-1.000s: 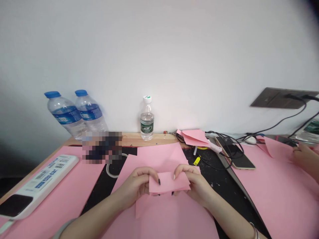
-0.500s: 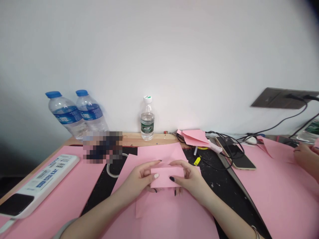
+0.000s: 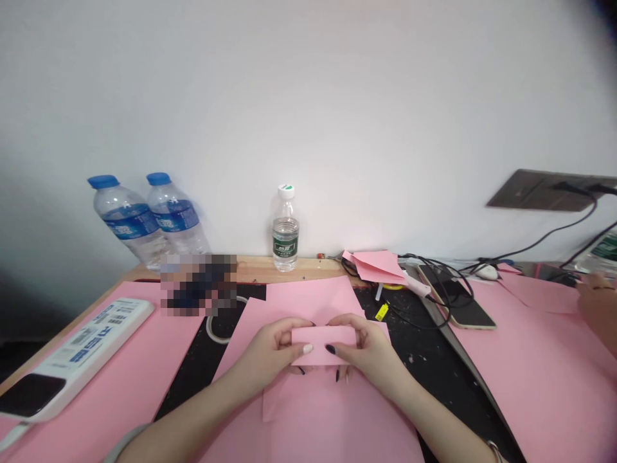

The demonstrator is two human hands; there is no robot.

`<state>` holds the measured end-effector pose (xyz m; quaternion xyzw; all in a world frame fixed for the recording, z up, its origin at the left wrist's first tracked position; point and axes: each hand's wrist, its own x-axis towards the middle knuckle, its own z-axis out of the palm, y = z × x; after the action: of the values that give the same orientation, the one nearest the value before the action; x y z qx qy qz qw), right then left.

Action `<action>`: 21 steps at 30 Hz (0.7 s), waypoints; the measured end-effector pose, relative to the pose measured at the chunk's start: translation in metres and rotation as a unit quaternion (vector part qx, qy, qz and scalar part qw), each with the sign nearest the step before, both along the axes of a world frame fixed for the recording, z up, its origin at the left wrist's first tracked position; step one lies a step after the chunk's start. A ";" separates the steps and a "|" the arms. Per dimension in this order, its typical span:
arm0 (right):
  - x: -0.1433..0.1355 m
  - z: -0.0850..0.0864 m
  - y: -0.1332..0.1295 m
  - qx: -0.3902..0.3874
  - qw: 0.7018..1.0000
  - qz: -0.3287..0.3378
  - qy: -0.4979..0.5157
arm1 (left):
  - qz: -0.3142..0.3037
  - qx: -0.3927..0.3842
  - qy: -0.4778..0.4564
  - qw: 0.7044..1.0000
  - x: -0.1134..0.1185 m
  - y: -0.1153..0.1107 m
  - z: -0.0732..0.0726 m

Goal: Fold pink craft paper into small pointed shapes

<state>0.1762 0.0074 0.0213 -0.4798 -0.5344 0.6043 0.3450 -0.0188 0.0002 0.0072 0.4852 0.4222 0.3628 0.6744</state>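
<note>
A small rectangle of pink paper point(image 3: 319, 335) is held level between both hands, above larger pink sheets point(image 3: 337, 418) on the black mat. My left hand point(image 3: 277, 347) grips its left end, the thumb pressed on the near face and the fingers behind. At the right end my right hand point(image 3: 364, 344) pinches it the same way, its dark-nailed thumb on the front. Some fingertips show below the paper's lower edge; the back of the paper is hidden.
Behind the hands stands a small water bottle point(image 3: 286, 231). Two blue-capped bottles point(image 3: 128, 218) lean at left, near a white power bank-like device point(image 3: 81, 360). Folded pink paper point(image 3: 378, 265), cables and a phone point(image 3: 457, 299) lie right. Another person's hand point(image 3: 598, 302) is at far right.
My left thumb has slid slightly right along the paper, and the fingers behind have come in closer to its top edge. The other person's hand at far right has shifted right.
</note>
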 end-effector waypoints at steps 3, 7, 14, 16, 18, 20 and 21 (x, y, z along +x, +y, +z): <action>0.000 0.000 -0.001 -0.008 1.000 -0.007 0.003 | -0.001 0.004 0.004 1.000 0.000 0.000 0.000; 0.000 -0.002 0.000 -0.007 1.000 -0.006 0.001 | -0.003 0.006 0.001 1.000 0.000 0.001 -0.002; 0.000 -0.003 -0.001 -0.003 1.000 0.008 -0.003 | 0.008 0.021 0.032 0.999 0.001 0.000 0.000; -0.001 -0.003 -0.003 -0.006 1.000 0.017 -0.010 | 0.009 0.031 0.062 0.998 0.001 0.000 0.002; -0.001 -0.003 -0.004 -0.009 0.999 0.027 -0.023 | 0.008 0.030 0.086 0.996 0.001 -0.001 0.005; 0.000 -0.003 -0.004 0.017 0.998 0.029 -0.051 | 0.009 0.019 0.094 0.995 0.003 -0.002 0.008; 0.000 -0.002 -0.004 0.042 0.996 0.026 -0.068 | 0.008 0.011 0.096 0.995 0.004 -0.003 0.009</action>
<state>0.1763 0.0033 0.0195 -0.4906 -0.5939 0.5563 0.3117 -0.0153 -0.0024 0.0166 0.5211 0.4849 0.3249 0.6227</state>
